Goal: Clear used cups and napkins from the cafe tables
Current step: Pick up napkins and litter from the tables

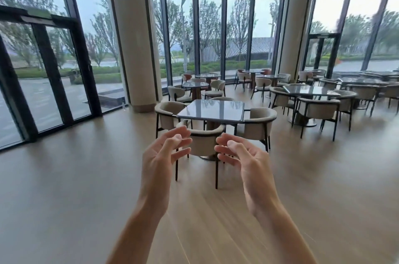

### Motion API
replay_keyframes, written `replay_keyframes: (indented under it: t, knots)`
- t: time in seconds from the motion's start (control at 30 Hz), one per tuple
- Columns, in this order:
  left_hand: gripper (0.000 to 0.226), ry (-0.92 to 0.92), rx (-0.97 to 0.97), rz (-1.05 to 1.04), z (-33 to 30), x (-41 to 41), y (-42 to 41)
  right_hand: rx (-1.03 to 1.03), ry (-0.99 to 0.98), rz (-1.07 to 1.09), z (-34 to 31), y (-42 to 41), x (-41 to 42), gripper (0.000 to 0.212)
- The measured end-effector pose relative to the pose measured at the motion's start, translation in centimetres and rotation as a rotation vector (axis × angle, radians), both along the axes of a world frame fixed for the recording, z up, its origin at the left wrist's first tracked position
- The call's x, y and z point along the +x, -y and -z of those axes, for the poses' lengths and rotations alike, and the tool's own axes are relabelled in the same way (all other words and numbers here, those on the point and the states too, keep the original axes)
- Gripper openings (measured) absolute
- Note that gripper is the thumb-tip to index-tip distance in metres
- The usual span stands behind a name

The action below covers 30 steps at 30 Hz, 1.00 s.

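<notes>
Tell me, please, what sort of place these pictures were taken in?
Most likely a cafe or lounge seating hall: a square glass-topped table ringed by cushioned armchairs, more round tables behind, and tall glass walls. Both hands hold nothing.

The one camera is sitting on the person's head, looking forward and a little down (very wide) over the floor (64,188), with the square table (212,110) a little way off.

Glossy square table (212,110) among chairs (204,140)
</notes>
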State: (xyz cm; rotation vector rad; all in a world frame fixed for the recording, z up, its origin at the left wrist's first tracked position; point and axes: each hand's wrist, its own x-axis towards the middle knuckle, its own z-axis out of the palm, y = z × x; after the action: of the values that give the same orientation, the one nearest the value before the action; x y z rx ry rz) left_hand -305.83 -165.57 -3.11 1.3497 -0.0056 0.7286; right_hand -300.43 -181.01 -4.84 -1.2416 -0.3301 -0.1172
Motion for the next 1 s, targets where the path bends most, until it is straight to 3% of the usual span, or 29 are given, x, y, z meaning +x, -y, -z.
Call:
replay_keyframes:
  t: [0.37, 0.57, 0.7, 0.87, 1.0]
  knots:
    - [0.021, -0.018, 0.023, 0.223, 0.3, 31.3, -2.7, -0.126, 0.090, 0.187, -2.3, -0.7, 28.3, 0.020]
    - [0.028, 0.022, 0.129, 0.409, -2.1, 45.2, 1.1, -0.240, 0.139, 0.303, -3.1, 3.1, 41.0, 0.048]
    - [0.026, 0.013, 0.111, 0.489, -1.2, 54.7, 4.1, -0.238, 0.141, 0.362, -1.6, 6.2, 48.9, 0.056]
    - [0.030, -0.023, 0.052, 0.524, 0.6, 67.5, 8.1, -0.172, 0.118, 0.420, -0.2, 10.6, 60.7, 0.048]
    - [0.035, -0.031, 0.016, 0.531, -1.1, 78.8, 11.1, -0.108, 0.100, 0.439, -1.7, 13.3, 71.7, 0.055]
